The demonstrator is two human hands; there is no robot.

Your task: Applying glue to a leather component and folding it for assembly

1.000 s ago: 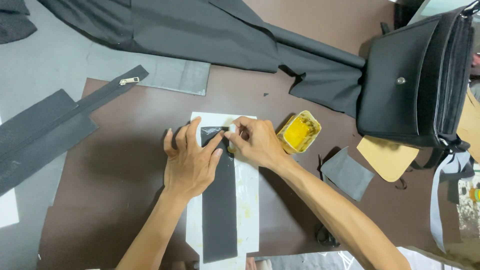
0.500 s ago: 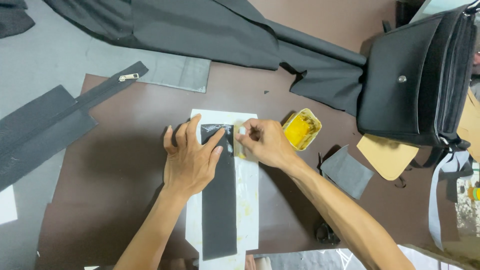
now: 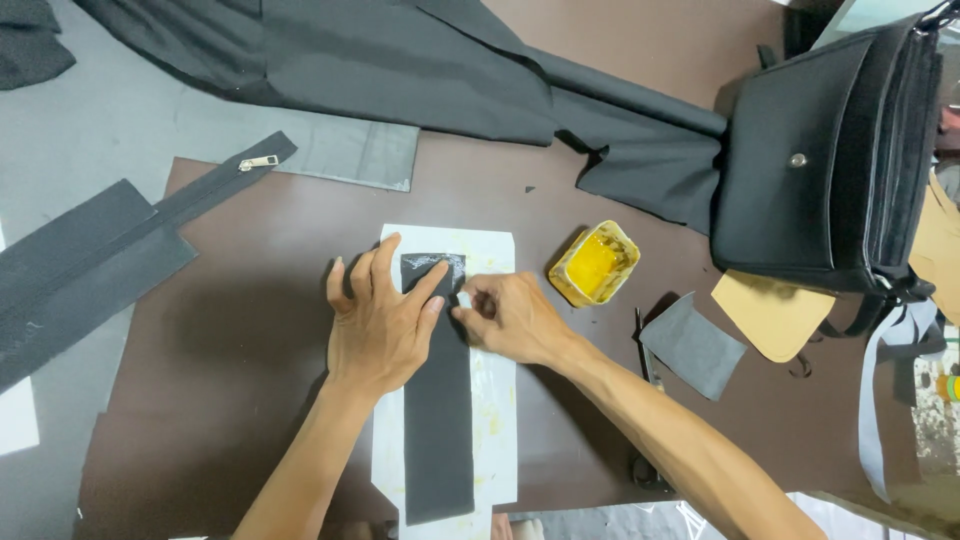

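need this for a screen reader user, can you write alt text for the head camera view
A person's left hand presses flat on a dark fabric strip lying on white paper, while the right hand pinches something small at the strip's top edge. A yellow tub of glue, a black bag, a zipper piece and black cloth surround them on a brown mat.

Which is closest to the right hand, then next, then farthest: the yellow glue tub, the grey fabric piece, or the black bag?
From the right hand:
1. Yellow glue tub, just right of and above the hand.
2. Small grey fabric piece, farther right, on the brown mat.
3. Black bag, far upper right.
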